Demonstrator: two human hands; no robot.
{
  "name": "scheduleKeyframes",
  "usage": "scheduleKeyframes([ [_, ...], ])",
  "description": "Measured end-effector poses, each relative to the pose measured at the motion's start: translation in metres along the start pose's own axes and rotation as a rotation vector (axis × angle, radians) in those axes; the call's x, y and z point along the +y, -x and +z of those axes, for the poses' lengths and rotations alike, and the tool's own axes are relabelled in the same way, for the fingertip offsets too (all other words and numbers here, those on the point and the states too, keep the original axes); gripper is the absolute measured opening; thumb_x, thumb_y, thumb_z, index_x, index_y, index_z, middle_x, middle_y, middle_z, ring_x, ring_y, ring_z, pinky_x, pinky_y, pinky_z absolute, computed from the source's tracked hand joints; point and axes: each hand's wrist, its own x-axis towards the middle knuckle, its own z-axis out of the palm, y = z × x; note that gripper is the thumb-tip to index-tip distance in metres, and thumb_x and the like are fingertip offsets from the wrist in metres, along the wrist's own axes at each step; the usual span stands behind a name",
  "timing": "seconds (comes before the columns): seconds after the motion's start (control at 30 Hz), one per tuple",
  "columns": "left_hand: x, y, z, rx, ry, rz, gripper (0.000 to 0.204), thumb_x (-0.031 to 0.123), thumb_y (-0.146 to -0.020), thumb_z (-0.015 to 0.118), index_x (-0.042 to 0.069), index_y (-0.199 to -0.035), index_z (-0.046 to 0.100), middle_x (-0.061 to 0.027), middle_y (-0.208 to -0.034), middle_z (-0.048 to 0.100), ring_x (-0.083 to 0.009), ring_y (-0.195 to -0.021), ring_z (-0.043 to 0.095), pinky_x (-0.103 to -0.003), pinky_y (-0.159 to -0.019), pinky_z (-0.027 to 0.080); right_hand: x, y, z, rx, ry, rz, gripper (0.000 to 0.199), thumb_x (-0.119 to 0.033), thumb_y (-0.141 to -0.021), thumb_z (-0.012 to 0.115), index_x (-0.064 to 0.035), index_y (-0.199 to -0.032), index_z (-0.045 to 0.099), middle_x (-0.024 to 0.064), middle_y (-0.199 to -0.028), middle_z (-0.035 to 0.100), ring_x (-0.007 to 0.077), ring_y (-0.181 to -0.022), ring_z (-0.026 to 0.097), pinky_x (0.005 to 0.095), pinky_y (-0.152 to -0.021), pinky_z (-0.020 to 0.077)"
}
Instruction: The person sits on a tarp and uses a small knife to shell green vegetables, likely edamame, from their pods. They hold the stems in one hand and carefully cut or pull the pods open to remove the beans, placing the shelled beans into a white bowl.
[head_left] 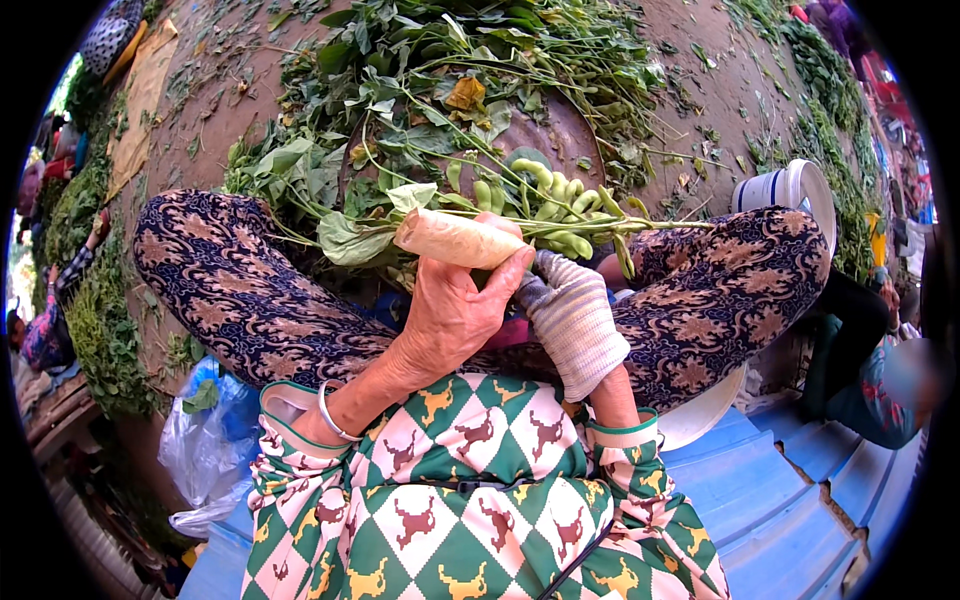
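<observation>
Ahead, a large heap of leafy green bean stalks (pixel 440 90) is spread on the brown dirt ground (pixel 700 70); most appears unstripped. A stalk of plump green pods (pixel 545 195) is held over the lap. The bare left hand (pixel 455 305) is closed, thumb taped; the grey-gloved right hand (pixel 570 315) is seen gripping the stalk.

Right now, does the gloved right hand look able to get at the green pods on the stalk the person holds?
Probably yes. The right hand in its knit glove sits right below the green pods, nothing between them, while the left hand grips the leafy stalk beside it.
</observation>
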Motion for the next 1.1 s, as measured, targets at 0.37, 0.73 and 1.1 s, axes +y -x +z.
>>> scheduleKeyframes([
  [0.37, -0.005, -0.01, -0.017, -0.068, 0.036, 0.019, 0.007, 0.0, -0.086, 0.059, -0.005, -0.089, 0.062, -0.0016, -0.093, 0.057, -0.0079, -0.075, 0.053, -0.02, -0.067, 0.042, -0.025, -0.015, -0.009, -0.23, -0.477, 0.409, 0.021, -0.024, -0.087, 0.062, -0.003, -0.09, 0.063, 0.0015, -0.056, 0.053, 0.0081, -0.043, 0.046, 0.0251, -0.039, 0.0376],
  [0.73, -0.005, -0.018, -0.018, -0.02, -0.028, 0.028, 0.006, 0.003, -0.084, 0.061, -0.003, -0.087, 0.063, -0.0005, -0.084, 0.061, -0.0075, -0.073, 0.056, -0.02, -0.066, 0.045, -0.007, -0.016, 0.009, -0.012, -0.348, 0.245, 0.026, -0.027, -0.089, 0.057, -0.003, -0.084, 0.063, 0.0108, -0.058, 0.056, 0.0211, -0.049, 0.053, 0.0338, -0.047, 0.0424],
  [1.1, 0.003, -0.015, -0.015, -0.066, 0.207, -0.145, 0.01, 0.005, -0.084, 0.064, 0.0, -0.092, 0.062, -0.0001, -0.082, 0.061, -0.0066, -0.076, 0.056, -0.02, -0.07, 0.045, -0.01, -0.014, -0.008, -0.12, -0.185, 0.326, 0.024, -0.026, -0.084, 0.066, -0.0027, -0.085, 0.064, 0.0073, -0.057, 0.057, 0.0122, -0.05, 0.051, 0.0274, -0.047, 0.042],
])
